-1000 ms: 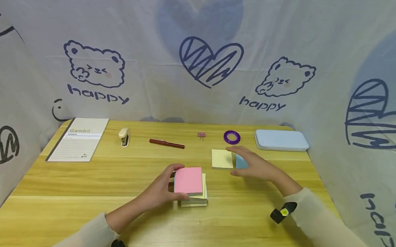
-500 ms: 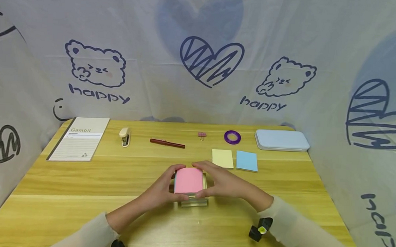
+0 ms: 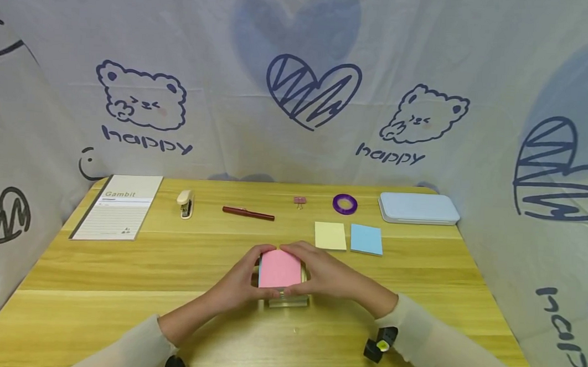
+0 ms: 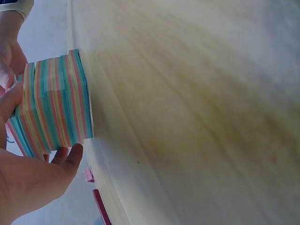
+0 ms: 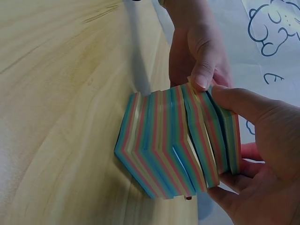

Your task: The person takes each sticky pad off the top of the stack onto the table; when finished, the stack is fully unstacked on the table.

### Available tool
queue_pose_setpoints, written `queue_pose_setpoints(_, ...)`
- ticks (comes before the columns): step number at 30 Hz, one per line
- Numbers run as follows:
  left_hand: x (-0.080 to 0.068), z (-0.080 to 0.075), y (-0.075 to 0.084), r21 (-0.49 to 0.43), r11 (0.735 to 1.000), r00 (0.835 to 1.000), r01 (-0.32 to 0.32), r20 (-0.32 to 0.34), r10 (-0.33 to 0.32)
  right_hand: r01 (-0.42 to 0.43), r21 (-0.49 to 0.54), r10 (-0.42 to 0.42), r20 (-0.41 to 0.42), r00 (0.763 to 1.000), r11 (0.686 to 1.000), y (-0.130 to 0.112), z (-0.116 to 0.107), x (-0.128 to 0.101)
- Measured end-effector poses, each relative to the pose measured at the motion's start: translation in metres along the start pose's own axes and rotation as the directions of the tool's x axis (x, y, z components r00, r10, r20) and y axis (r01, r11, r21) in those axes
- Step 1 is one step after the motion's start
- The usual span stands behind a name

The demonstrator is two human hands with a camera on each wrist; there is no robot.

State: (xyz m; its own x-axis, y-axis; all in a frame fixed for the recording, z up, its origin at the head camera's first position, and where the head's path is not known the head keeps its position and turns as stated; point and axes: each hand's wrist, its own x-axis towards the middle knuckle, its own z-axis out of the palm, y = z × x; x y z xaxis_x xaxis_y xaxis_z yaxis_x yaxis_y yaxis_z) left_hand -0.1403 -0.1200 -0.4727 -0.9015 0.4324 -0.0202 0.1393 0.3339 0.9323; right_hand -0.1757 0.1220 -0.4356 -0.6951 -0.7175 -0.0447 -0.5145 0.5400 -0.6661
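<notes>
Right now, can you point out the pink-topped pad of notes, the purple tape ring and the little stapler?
pink-topped pad of notes point(image 3: 279, 268), head view, middle of its pink top sheet
purple tape ring point(image 3: 336, 203), head view, left of its band
stapler point(image 3: 185, 203), head view, its cream body

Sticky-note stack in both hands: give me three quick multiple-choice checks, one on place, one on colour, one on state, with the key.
1. Where does the blue note lie?
A. Right of the yellow note
B. On the notebook
C. Under the stapler

2. What colour is the top sheet of the sticky-note stack?
A. Green
B. Pink
C. White

3. How is the stack held?
A. Lying untouched
B. One hand only
C. Left hand and right hand both gripping it

Key: A, the two notes lie side by side near the purple tape roll; B, pink faces up in the head view; C, fingers of both hands curl round its sides.
</notes>
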Motion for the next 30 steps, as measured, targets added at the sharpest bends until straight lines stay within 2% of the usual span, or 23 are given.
queue_pose_setpoints(10,0.003,0.002,0.000,-0.003,1.000,1.000,0.009,0.017,-0.009,0.012,-0.014,-0.012,-0.019,1.000,1.000,0.003,-0.013,-0.010)
queue_pose_setpoints(15,0.002,0.004,0.000,0.080,0.997,1.000,0.005,-0.010,-0.004,-0.028,0.023,0.029,-0.068,0.997,0.999,0.020,-0.035,-0.029)
queue_pose_setpoints(19,0.002,0.005,0.000,0.144,0.990,1.000,-0.007,-0.028,0.011,-0.091,0.082,0.100,-0.110,0.989,0.992,0.048,-0.055,-0.050)
queue_pose_setpoints(24,0.001,0.005,0.000,0.166,0.986,0.999,-0.012,-0.029,0.017,-0.158,0.189,0.186,-0.142,0.972,0.969,0.097,-0.078,-0.077)
queue_pose_setpoints(27,0.001,0.005,0.000,0.165,0.986,0.999,-0.016,-0.027,0.021,-0.238,0.186,0.267,-0.154,0.951,0.953,0.125,-0.091,-0.092)
queue_pose_setpoints(30,0.001,0.006,0.001,0.165,0.986,0.999,-0.014,-0.027,0.019,-0.344,0.158,0.367,-0.156,0.917,0.926,0.148,-0.102,-0.104)
